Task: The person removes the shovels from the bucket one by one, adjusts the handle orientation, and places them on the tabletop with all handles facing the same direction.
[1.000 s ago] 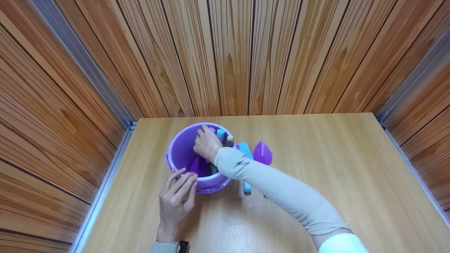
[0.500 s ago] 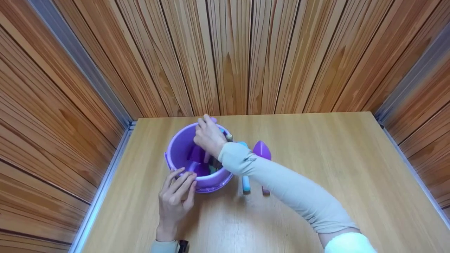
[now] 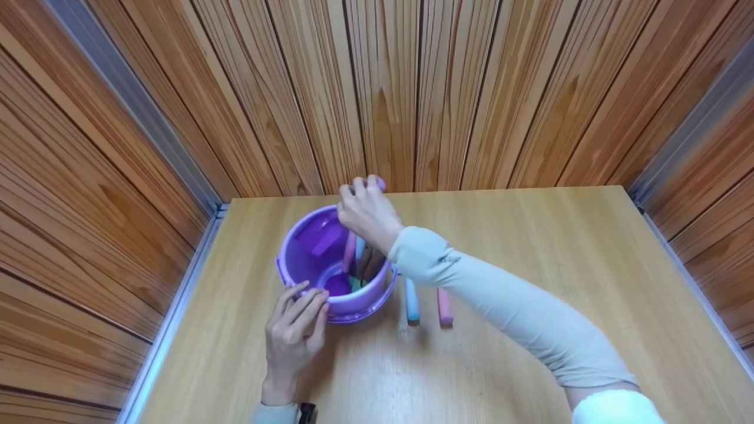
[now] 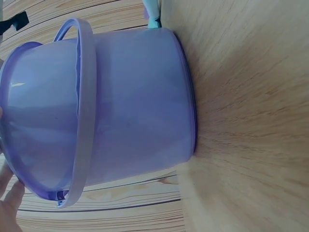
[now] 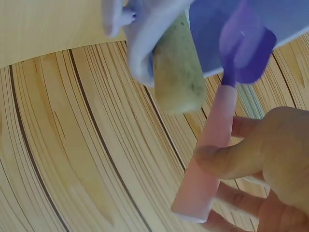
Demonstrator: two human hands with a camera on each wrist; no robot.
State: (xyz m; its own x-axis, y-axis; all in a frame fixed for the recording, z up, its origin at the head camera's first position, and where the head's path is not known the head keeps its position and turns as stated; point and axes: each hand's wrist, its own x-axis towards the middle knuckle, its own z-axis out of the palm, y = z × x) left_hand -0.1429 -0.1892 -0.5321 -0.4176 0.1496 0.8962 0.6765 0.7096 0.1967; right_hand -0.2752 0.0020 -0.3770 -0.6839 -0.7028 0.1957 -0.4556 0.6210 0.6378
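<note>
A purple bucket [image 3: 312, 294] stands on the table, its handle hanging down outside. At its near rim my left hand [image 3: 294, 330] grips the edge, fingertips over the top; the left wrist view shows the bucket [image 4: 140, 101] side-on. Above the far rim, my right hand [image 3: 368, 209] holds a toy shovel by its pink handle [image 5: 207, 159]. The shovel's purple blade [image 5: 246, 53] points down at the bucket's mouth. Inside the bucket stand other tools, among them a pink handle [image 3: 349, 253] and brownish handles [image 3: 368, 262]. One olive handle [image 5: 178, 72] sticks out over the rim.
Right of the bucket lie a tool with a blue handle [image 3: 412, 303] and one with a pink handle [image 3: 445, 309]; my right sleeve [image 3: 500, 306] covers their far ends. Wood-panelled walls [image 3: 383, 106] enclose the table [image 3: 530, 235] at the back and sides.
My right hand has risen from inside the bucket to above its far rim and moved right, lifting the shovel. My left hand has stayed on the near rim.
</note>
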